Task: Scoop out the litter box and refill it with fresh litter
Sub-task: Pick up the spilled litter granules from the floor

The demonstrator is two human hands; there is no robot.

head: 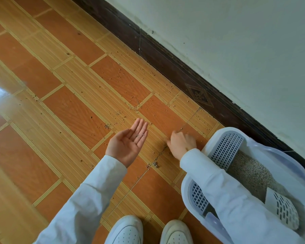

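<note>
Both arms wear long, pale blue-white fabric sleeves. The left sleeve enters from the lower left of the frame; the right sleeve enters from the lower right. Each sleeve shows soft creases and ends in a plain cuff at the wrist. At the bottom centre, two white shoes are visible, with perforated toe panels and rounded toecaps.
</note>
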